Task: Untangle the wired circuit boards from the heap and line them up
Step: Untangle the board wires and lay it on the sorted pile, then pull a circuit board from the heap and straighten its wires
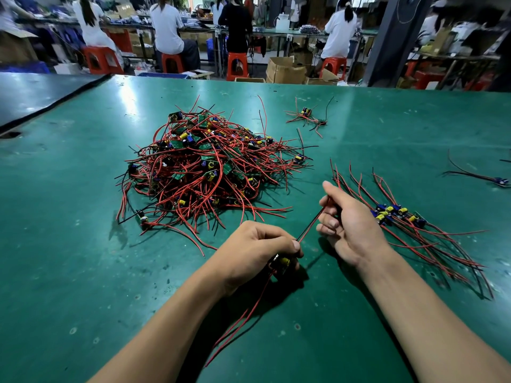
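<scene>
Hands: left hand (260, 250) grips one board (284, 261); right hand (351, 219) pinches its wires (311, 224), taut between them.
Step, judged: straightening a board clear of heap (210, 164) on tabletop (83, 244). Next calls for laying it parallel beside row (395, 214), right.

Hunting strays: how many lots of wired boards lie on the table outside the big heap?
3: small tangle beyond the heap, lined-up row by the right hand, lone board at the right edge. Others may lie offscreen.
</scene>
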A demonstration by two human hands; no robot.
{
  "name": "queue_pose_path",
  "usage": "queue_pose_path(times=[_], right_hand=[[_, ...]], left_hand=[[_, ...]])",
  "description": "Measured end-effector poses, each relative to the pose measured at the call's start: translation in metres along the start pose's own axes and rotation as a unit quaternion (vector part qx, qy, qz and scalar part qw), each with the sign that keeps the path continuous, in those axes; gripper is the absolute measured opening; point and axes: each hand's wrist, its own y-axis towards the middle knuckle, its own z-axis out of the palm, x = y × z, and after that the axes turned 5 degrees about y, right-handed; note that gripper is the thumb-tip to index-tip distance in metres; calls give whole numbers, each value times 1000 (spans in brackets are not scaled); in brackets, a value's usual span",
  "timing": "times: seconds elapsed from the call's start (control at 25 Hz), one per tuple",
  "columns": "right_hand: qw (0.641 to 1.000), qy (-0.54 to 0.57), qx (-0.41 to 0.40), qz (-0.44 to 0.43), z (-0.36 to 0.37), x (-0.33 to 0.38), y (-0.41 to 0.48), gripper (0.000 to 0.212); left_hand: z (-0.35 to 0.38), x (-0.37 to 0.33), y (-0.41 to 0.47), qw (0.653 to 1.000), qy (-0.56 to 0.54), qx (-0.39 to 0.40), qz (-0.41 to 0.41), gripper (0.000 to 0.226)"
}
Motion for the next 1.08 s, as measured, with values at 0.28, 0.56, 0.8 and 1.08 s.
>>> queue_pose_path(times=[0.28,0.56,0.8,1.08], right_hand=[[997,-68,15,-37,1,-3,-3,67],[987,-138,37,-74,4,-5,-10,52],[832,-458,128,-285,15,-31,-32,31],[817,-417,-100,-386,-11,-5,-5,22]], left_hand=[[2,-1,6,983,-157,-84,-39,42],[0,-8,7,962,-246,-96,-75,66],[-2,-3,8,963,-252,-87,-47,70],[-2,1,12,975,-197,-90,-42,74]])
